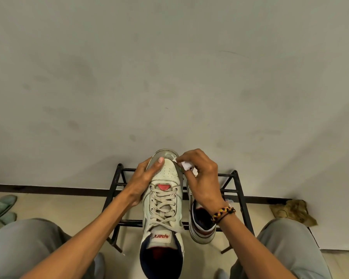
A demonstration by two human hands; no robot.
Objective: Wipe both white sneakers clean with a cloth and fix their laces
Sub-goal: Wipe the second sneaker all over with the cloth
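Step in hand: wiping the toe of the held sneaker [163, 200]; judged early, second sneaker [201, 222] not yet handled.
Technique: keep the toe braced; work short strokes along the toe seam; refold the cloth [185, 165] when soiled.
Left hand [143, 181]: curled round the sneaker's side at 9 o'clock, thumb pressed on the toe cap.
Right hand [203, 178]: fingers pinched on the white cloth at the toe's 2 o'clock edge.
Location: held sneaker above the black shoe rack [238, 196]; second sneaker rests on the rack at 3 o'clock.
Laces [162, 204]: threaded, slack.
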